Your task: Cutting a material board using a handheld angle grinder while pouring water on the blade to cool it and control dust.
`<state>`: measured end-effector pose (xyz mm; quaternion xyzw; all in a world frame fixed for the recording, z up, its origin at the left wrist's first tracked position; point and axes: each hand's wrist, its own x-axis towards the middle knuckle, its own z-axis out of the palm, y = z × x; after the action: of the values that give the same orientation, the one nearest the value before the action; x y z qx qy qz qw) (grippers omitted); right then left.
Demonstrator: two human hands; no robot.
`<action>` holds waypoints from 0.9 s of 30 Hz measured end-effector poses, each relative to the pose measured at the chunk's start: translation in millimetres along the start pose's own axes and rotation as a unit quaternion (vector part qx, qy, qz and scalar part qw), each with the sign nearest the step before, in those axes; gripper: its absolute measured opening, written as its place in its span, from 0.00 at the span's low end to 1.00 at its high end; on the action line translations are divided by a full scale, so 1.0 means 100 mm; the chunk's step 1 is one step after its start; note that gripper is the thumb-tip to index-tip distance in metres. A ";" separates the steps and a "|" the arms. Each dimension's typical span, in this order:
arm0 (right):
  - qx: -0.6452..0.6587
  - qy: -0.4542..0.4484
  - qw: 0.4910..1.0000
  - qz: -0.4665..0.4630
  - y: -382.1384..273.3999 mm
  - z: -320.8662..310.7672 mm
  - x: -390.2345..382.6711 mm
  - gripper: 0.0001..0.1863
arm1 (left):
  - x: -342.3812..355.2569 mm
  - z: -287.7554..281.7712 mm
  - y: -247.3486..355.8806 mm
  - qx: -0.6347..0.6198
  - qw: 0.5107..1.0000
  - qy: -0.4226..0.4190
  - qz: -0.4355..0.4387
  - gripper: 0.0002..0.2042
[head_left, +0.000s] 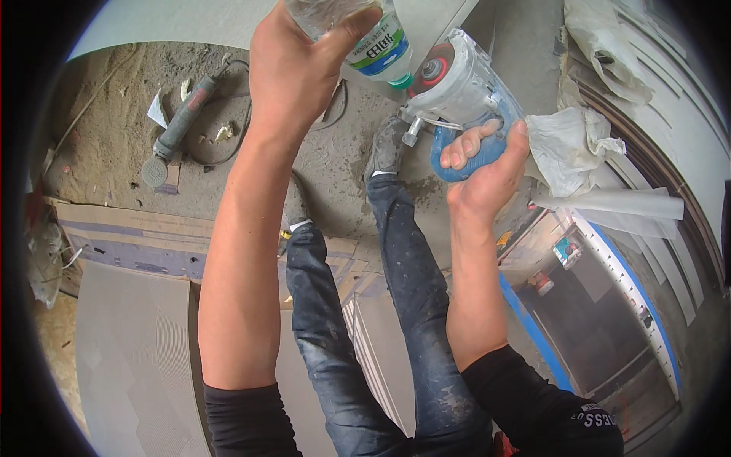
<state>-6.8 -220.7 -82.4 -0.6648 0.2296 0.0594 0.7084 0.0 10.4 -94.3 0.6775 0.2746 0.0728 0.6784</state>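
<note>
My left hand (304, 65) is wrapped round a clear plastic bottle (381, 49) with a green and blue label. The bottle tilts, its green cap (402, 81) pointing down beside a handheld power cutter (466, 84). My right hand (487, 164) grips this cutter by its blue looped handle (468, 156). The cutter has a pale, dusty housing and a red round hub (435, 70) facing the bottle. Cap and housing look very close; I cannot tell if they touch. Whether liquid comes out is not visible either.
On the dirty floor to the left lies a grey angle grinder (183, 126) with a black cord. Cardboard (137, 232) and a large grey tile (137, 343) lie nearer. Crumpled white wrapping (571, 148) and long strips are at the right, above a dark recess edged with blue tape (544, 343).
</note>
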 end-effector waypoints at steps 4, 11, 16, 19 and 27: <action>0.008 0.002 1.000 0.001 0.00 0.00 -0.01 0.24 | 0.00 -0.01 0.02 -0.003 1.000 -0.008 -0.012 0.27; 0.003 -0.008 1.000 -0.002 0.03 -0.02 -0.05 0.24 | -0.02 -0.03 0.00 0.011 1.000 -0.009 -0.004 0.24; 0.012 -0.014 1.000 0.006 0.05 -0.05 -0.07 0.24 | -0.03 -0.05 -0.03 0.008 1.000 -0.005 0.001 0.23; 0.006 -0.007 1.000 0.001 0.05 -0.03 -0.09 0.24 | -0.04 -0.08 -0.06 0.005 1.000 -0.016 0.026 0.22; 0.015 -0.013 1.000 0.010 0.09 -0.07 -0.12 0.24 | -0.09 -0.08 0.02 0.025 0.999 -0.011 -0.019 0.23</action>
<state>-23.4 -223.9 -86.0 -0.6509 0.2281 0.0718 0.7205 -10.7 13.4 -89.5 0.6896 0.2816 0.0452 0.6656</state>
